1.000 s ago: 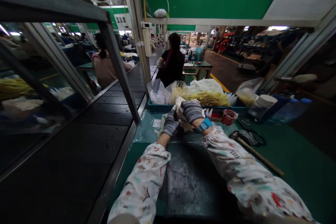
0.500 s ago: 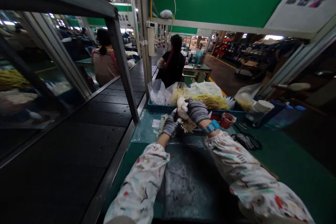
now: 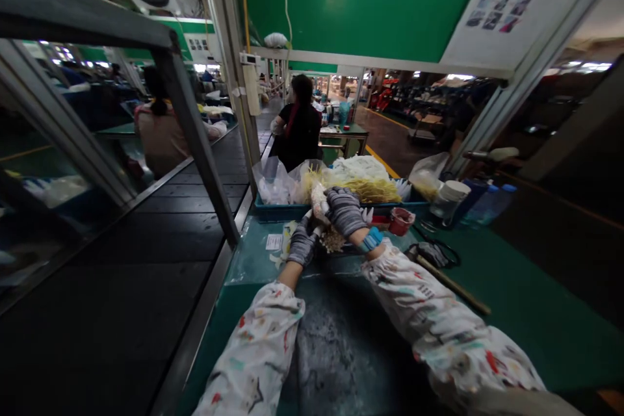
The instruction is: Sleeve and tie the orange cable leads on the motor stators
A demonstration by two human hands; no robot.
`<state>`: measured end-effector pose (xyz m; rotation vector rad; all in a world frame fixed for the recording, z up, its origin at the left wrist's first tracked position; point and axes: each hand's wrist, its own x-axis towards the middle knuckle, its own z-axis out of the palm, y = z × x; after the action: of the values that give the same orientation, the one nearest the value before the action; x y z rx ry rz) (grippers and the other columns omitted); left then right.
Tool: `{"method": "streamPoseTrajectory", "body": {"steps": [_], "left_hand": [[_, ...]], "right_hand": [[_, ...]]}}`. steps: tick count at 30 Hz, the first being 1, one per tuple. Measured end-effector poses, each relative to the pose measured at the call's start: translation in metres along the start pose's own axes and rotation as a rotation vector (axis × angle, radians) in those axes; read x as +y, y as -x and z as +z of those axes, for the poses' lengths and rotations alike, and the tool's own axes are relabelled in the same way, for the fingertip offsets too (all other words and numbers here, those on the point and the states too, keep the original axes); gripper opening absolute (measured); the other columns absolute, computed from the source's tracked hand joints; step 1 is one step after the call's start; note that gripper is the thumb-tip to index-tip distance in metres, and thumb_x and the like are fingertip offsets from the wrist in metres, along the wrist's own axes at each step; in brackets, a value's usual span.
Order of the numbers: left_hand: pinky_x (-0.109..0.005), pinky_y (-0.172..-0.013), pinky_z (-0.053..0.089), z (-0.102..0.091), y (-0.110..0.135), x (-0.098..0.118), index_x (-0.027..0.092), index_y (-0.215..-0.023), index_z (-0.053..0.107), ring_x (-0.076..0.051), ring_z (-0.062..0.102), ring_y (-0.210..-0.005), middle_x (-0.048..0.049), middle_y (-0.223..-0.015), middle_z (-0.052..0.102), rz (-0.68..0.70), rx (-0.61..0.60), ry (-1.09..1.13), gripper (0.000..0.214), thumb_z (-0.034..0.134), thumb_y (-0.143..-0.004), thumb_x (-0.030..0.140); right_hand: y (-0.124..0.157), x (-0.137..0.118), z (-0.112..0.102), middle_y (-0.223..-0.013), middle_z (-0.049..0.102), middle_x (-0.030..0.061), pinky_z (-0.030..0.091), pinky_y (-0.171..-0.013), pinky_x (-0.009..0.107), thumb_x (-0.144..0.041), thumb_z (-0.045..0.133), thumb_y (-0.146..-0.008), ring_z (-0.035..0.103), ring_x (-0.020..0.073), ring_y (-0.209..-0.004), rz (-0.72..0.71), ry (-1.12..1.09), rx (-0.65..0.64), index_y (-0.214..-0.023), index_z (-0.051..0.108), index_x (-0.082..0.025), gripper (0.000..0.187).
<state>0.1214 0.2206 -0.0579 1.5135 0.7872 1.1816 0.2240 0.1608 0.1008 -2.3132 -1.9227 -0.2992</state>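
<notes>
Fingers of my gloved right hand (image 3: 345, 211) curl around the side of a pale knobbly piece (image 3: 319, 201), their tips hidden from me. Those of my gloved left hand (image 3: 302, 246) are bent and closed on its lower end. I hold the piece at the near edge of the blue tray (image 3: 280, 213), left of its middle; a brownish cluster (image 3: 332, 240) shows below my right hand, whether joined to it I cannot tell. Clear bags (image 3: 273, 183) stand in the tray's left end, yellow strands (image 3: 375, 191) and a white pile (image 3: 361, 168) farther right. Nearer me than the tray lie a red cup (image 3: 401, 222), toward its right, and a white label (image 3: 273, 242), toward its left. Beyond the tray is a co-worker (image 3: 302, 130) in black.
</notes>
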Motion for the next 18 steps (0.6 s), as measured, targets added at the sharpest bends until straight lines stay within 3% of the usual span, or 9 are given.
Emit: {"method": "streamPoseTrajectory", "body": {"steps": [4, 9, 14, 18], "left_hand": [[-0.048, -0.125, 0.043, -0.002, 0.0, 0.001, 0.024, -0.145, 0.059, -0.028, 0.062, -0.139, -0.0091, -0.146, 0.068, -0.028, 0.001, -0.005, 0.06, 0.072, -0.087, 0.025], [-0.046, -0.121, 0.047, -0.004, 0.0, 0.002, 0.024, -0.139, 0.064, -0.029, 0.066, -0.133, -0.0081, -0.139, 0.072, -0.066, 0.012, -0.034, 0.054, 0.072, -0.086, 0.024], [-0.046, -0.122, 0.046, -0.004, 0.0, 0.003, 0.023, -0.141, 0.063, -0.028, 0.065, -0.134, -0.0078, -0.141, 0.071, -0.061, 0.0, -0.033, 0.054, 0.068, -0.088, 0.023], [-0.047, -0.12, 0.047, -0.003, -0.001, 0.003, 0.023, -0.145, 0.06, -0.028, 0.067, -0.131, -0.0086, -0.135, 0.074, -0.051, -0.019, -0.021, 0.057, 0.065, -0.088, 0.022]], "right_hand": [[-0.002, 0.002, 0.003, -0.124, 0.069, 0.0091, 0.055, -0.103, 0.046, -0.046, 0.058, -0.106, 0.067, 0.022, -0.113, 0.014, -0.016, 0.005, -0.129, 0.065, -0.016, 0.038], [-0.004, 0.004, 0.009, -0.122, 0.07, 0.01, 0.056, -0.101, 0.048, -0.053, 0.059, -0.103, 0.069, 0.0232, -0.111, 0.051, -0.016, -0.013, -0.138, 0.06, -0.016, 0.05], [-0.01, 0.004, 0.01, -0.122, 0.069, 0.0085, 0.059, -0.096, 0.045, -0.046, 0.065, -0.102, 0.069, 0.0218, -0.108, 0.012, -0.038, -0.074, -0.125, 0.066, -0.015, 0.039], [-0.013, 0.005, 0.012, -0.125, 0.068, 0.0088, 0.06, -0.096, 0.044, -0.043, 0.065, -0.102, 0.068, 0.022, -0.109, -0.004, -0.06, -0.052, -0.128, 0.065, -0.016, 0.038]]}}
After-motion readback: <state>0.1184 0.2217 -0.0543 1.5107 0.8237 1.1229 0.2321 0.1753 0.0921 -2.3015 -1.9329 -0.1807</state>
